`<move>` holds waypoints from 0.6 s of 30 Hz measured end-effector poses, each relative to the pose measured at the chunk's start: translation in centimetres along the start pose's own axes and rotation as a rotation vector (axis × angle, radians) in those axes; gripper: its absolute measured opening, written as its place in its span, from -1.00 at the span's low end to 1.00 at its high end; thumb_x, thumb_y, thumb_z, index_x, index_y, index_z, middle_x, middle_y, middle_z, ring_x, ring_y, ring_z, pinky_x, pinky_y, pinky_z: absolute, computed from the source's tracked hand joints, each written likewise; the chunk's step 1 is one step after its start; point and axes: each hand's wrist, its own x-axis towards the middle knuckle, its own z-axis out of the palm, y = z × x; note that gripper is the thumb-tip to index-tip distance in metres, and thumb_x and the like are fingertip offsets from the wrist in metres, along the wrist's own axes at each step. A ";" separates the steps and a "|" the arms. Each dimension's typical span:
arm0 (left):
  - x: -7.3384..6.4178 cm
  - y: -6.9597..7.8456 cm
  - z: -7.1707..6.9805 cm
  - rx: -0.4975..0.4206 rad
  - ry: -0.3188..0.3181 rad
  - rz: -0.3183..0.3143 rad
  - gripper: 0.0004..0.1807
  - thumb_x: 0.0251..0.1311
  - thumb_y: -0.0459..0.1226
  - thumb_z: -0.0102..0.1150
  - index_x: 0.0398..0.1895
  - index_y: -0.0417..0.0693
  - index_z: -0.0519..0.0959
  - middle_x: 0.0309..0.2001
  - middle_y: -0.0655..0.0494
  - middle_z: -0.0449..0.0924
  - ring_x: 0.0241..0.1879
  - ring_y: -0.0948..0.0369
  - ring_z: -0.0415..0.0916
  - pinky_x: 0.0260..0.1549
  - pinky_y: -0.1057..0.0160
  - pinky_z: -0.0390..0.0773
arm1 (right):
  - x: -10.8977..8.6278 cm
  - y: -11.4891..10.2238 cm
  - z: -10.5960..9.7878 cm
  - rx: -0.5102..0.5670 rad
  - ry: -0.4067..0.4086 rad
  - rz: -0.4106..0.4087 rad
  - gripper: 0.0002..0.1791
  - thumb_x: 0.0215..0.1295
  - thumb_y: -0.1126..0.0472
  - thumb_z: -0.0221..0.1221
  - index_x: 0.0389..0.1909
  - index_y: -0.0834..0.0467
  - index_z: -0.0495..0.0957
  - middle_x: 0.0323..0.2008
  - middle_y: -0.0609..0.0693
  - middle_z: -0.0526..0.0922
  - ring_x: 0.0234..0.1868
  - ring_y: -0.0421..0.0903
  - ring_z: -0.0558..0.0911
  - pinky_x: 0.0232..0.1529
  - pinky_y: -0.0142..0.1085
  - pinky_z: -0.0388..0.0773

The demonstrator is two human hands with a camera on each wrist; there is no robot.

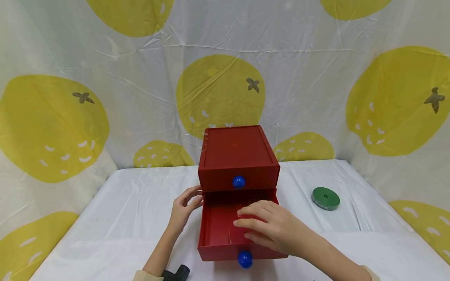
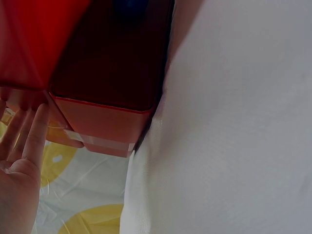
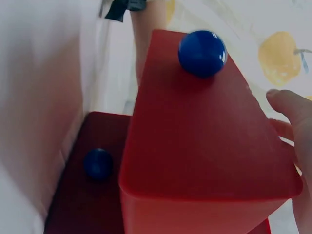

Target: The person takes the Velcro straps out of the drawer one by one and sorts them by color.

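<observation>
A red drawer unit (image 1: 237, 150) with blue knobs stands on the white-covered table, its drawer (image 1: 214, 230) below the top one pulled out. Inside this drawer, near its front, lies a flat red disc (image 1: 234, 235) with a small hole. My right hand (image 1: 277, 226) reaches over the drawer's right edge, its loosely bent fingers spread over the disc and covering part of it. At the unit's left side, my left hand (image 1: 183, 207) rests its fingertips by the wall; the left wrist view shows straight fingers (image 2: 36, 139) against the red side.
A green disc (image 1: 325, 198) with a small central hole lies on the table to the right of the unit. Behind hangs a white cloth (image 1: 306, 86) with yellow fruit prints. A lower drawer with its own blue knob (image 3: 98, 164) sits under the pulled-out one.
</observation>
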 end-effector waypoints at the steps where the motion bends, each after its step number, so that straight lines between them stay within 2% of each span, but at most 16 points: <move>1: 0.0 0.0 0.0 -0.001 0.000 0.000 -0.60 0.18 -0.43 0.04 0.10 -0.38 0.37 -0.08 0.33 0.55 -0.07 0.38 0.51 -0.20 0.32 0.62 | 0.0 0.2 0.0 0.014 -0.021 0.020 -0.68 0.23 -0.01 0.11 -0.01 -0.04 0.52 -0.08 -0.10 0.59 -0.06 -0.22 0.54 -0.08 -0.34 0.58; 9: 0.0 0.0 0.1 -0.004 -0.004 0.009 -0.60 0.18 -0.45 0.03 0.10 -0.41 0.36 -0.09 0.33 0.55 -0.08 0.37 0.52 -0.20 0.32 0.62 | 0.1 1.8 0.3 0.101 -0.226 0.165 -0.62 0.25 -0.08 0.05 0.05 -0.07 0.47 0.00 -0.12 0.54 0.01 -0.19 0.51 -0.04 -0.25 0.57; 14: 0.0 0.0 0.1 -0.005 -0.009 0.007 -0.61 0.18 -0.45 0.03 0.10 -0.42 0.36 -0.09 0.33 0.55 -0.08 0.38 0.52 -0.20 0.32 0.62 | 0.1 2.0 0.4 0.206 -0.420 0.318 -0.54 0.22 -0.16 0.04 0.13 -0.12 0.41 0.12 -0.16 0.46 0.12 -0.16 0.45 0.05 -0.18 0.52; 18: 0.0 -0.1 0.1 -0.003 -0.009 0.006 -0.61 0.18 -0.44 0.03 0.10 -0.39 0.36 -0.09 0.33 0.55 -0.08 0.38 0.51 -0.20 0.32 0.62 | 0.2 2.1 0.7 0.263 -0.511 0.400 -0.48 0.18 -0.19 0.06 0.16 -0.15 0.38 0.18 -0.18 0.41 0.18 -0.14 0.41 0.11 -0.11 0.48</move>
